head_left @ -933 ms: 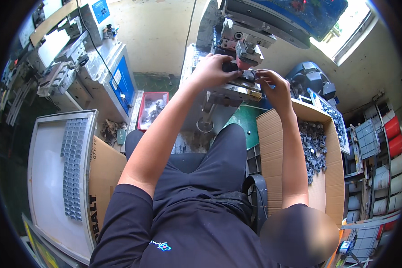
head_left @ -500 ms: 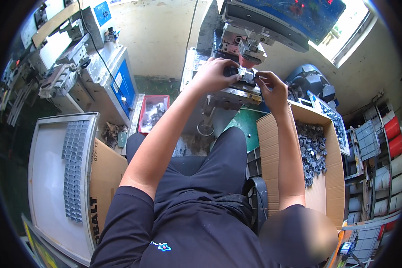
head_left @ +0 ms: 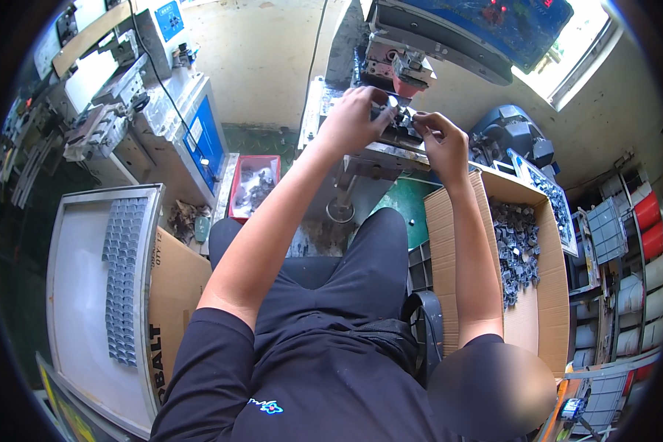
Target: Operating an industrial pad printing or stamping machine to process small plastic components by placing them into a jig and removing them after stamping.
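Early drop of the red tapered pad [head_left: 409, 84] could injure
Left hand [head_left: 357, 118] and right hand [head_left: 445, 140] curl at grey metal fixture [head_left: 404, 140] (can't tell what either grip pinches).

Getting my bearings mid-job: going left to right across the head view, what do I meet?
White framed tray → red bin → left hand → right hand → pile of small dark grey parts.

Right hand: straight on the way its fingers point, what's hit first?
Likely the metal fixture, just up and left of the right hand in the picture. The left hand is on its far side. Depth is unclear from one view; they may already touch.
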`<state>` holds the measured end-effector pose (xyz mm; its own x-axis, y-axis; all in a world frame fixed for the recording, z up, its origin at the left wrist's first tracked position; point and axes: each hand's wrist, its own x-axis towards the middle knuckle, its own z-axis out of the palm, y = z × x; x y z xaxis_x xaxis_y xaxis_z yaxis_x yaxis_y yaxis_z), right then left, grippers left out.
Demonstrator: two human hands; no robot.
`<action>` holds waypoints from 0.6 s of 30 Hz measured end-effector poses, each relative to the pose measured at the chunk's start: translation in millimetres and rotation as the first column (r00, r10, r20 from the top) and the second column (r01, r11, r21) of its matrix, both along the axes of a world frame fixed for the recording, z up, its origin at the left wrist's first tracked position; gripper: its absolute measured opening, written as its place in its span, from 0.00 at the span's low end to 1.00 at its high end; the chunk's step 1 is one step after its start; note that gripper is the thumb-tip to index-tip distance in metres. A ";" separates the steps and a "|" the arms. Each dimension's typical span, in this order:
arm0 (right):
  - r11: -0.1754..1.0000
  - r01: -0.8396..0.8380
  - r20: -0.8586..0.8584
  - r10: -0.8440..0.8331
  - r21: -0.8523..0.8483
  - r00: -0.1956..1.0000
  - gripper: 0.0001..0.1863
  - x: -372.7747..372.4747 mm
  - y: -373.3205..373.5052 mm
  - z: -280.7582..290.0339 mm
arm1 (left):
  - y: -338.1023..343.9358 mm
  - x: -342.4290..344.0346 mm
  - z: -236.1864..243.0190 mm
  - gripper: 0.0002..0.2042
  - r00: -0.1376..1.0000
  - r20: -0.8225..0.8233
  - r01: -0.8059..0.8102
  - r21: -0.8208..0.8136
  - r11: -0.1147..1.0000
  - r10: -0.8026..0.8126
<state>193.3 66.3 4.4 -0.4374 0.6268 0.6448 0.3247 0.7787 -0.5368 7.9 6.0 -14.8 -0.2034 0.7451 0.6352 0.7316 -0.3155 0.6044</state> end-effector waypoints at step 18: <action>0.989 0.051 0.325 -0.095 0.142 0.941 0.16 -19.9 -10.0 7.4 | -12.1 -6.0 6.5 0.18 0.956 0.291 -0.099 0.190 0.977 0.040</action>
<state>173.5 56.3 11.8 -0.5955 0.5859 0.5496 0.5249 0.8017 -0.2859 1.9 -6.2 -8.3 -0.4437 0.5858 0.6782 0.5636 -0.4061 0.7194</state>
